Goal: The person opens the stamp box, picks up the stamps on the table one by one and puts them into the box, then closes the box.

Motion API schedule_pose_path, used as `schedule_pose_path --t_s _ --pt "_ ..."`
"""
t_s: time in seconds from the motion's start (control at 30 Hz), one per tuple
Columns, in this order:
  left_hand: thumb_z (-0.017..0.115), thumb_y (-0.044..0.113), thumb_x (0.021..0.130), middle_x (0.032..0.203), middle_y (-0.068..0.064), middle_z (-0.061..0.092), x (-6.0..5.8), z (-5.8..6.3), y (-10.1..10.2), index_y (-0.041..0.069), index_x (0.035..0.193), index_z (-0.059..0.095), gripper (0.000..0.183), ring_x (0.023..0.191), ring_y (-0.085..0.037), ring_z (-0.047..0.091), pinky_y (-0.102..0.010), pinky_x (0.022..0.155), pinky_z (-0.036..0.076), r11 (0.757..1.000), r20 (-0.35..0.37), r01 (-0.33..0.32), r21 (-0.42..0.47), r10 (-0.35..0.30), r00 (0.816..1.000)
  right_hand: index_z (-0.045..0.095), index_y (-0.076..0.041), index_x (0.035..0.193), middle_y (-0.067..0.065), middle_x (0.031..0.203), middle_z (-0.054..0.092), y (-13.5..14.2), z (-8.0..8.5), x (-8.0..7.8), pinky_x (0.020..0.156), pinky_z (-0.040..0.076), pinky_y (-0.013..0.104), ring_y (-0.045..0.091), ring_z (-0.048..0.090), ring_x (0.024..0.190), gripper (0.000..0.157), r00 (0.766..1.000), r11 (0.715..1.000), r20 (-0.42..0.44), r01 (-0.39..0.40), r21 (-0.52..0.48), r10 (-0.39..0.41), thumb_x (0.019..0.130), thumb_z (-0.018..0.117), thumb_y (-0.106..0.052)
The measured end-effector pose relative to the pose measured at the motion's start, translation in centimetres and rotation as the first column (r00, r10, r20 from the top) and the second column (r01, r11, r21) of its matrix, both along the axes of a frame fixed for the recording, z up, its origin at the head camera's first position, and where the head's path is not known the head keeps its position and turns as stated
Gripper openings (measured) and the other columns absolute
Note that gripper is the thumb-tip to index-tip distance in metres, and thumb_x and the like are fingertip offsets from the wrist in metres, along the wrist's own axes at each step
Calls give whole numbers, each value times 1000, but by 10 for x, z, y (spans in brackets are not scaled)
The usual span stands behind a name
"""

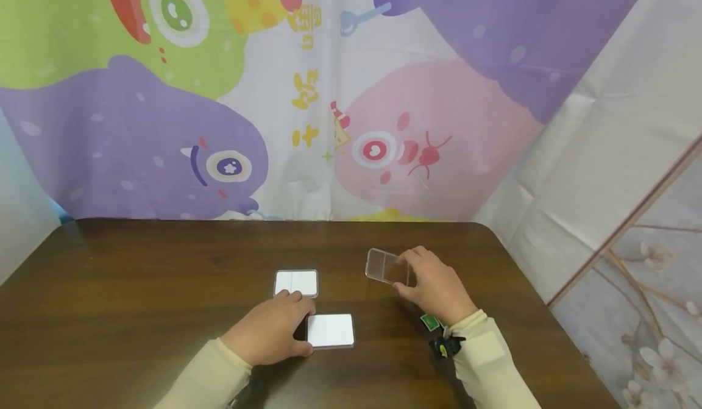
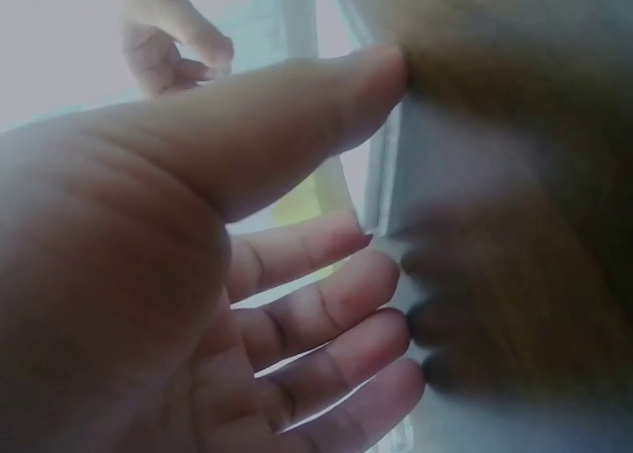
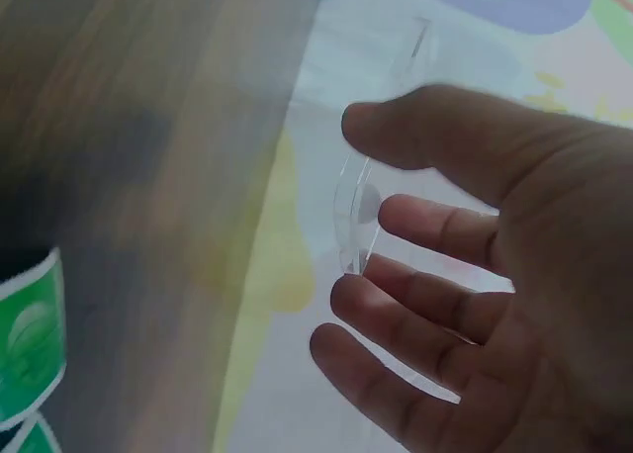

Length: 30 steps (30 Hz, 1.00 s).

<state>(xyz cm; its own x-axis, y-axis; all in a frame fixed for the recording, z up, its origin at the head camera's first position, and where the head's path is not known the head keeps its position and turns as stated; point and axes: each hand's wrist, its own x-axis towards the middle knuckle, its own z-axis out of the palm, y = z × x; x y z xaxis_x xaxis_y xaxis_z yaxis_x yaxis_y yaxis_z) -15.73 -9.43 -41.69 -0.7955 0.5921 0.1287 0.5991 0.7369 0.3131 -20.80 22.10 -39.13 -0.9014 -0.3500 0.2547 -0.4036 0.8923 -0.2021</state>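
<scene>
My left hand (image 1: 269, 331) grips the left end of a flat, white-filled clear case (image 1: 331, 330) on the table, with thumb and index finger at its edges. In the left wrist view, the thumb and index fingertip meet the rim of this case (image 2: 379, 181). Just beyond the fingers lies a second white-filled clear case (image 1: 303, 281), its near edge partly covered by them. Over the table to the right, my right hand (image 1: 439, 287) pinches a transparent rectangular plastic lid (image 1: 377, 266) by its right end. The right wrist view shows this lid (image 3: 348, 211) edge-on between thumb and fingers.
The dark brown wooden table (image 1: 137, 293) runs back to a cartoon-printed curtain (image 1: 307, 183). A floral panel (image 1: 652, 311) stands along the right side. Near the right wrist are a green tag (image 1: 430, 322) and a black strapped device (image 1: 446, 346).
</scene>
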Motion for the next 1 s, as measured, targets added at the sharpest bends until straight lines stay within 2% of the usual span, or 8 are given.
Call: schedule_pose_path --t_s 0.1,0.2,0.47,0.6,0.8,1.0 --pt "90 35 74 98 -3 64 0 -2 1 8 109 66 51 88 -23 58 -42 79 52 1000 -38 -12 -2 12 999 68 -9 116 8 118 66 5 -4 -3 71 56 40 22 64 95 37 999 1000 32 12 0 -12 85 85 -22" --pt "91 36 74 97 -2 64 0 -4 2 8 109 65 52 87 -23 57 -42 77 52 1000 -46 -21 -5 21 999 68 -10 116 9 120 65 10 -6 -5 72 56 42 23 65 98 35 998 1000 61 28 4 -29 87 84 -22" --pt "92 33 74 95 -2 61 2 -5 2 8 107 64 51 87 -23 60 -43 77 53 999 -40 -34 2 34 999 70 -11 112 12 117 65 15 -8 -13 70 56 46 26 64 97 32 994 995 48 94 38 -96 86 85 -23" --pt "92 32 75 95 -3 62 3 -3 4 6 109 63 51 88 -25 61 -45 79 54 999 -24 -46 -17 46 999 70 -12 110 11 112 65 18 -11 -13 70 56 47 27 64 95 30 989 991 84 119 56 -123 87 85 -22" --pt "93 32 75 92 -6 63 6 0 8 4 104 65 49 88 -26 64 -45 77 56 997 -41 -54 -53 52 998 70 -13 108 10 109 66 23 -17 -11 70 55 46 26 64 93 27 979 989 143 133 72 -142 88 84 -24" --pt "93 30 74 94 -8 65 7 1 10 3 102 65 49 90 -28 66 -46 80 57 997 -34 -62 -47 60 998 69 -14 101 6 102 65 27 -20 -11 69 54 45 23 61 88 23 975 987 165 139 81 -151 87 84 -24"
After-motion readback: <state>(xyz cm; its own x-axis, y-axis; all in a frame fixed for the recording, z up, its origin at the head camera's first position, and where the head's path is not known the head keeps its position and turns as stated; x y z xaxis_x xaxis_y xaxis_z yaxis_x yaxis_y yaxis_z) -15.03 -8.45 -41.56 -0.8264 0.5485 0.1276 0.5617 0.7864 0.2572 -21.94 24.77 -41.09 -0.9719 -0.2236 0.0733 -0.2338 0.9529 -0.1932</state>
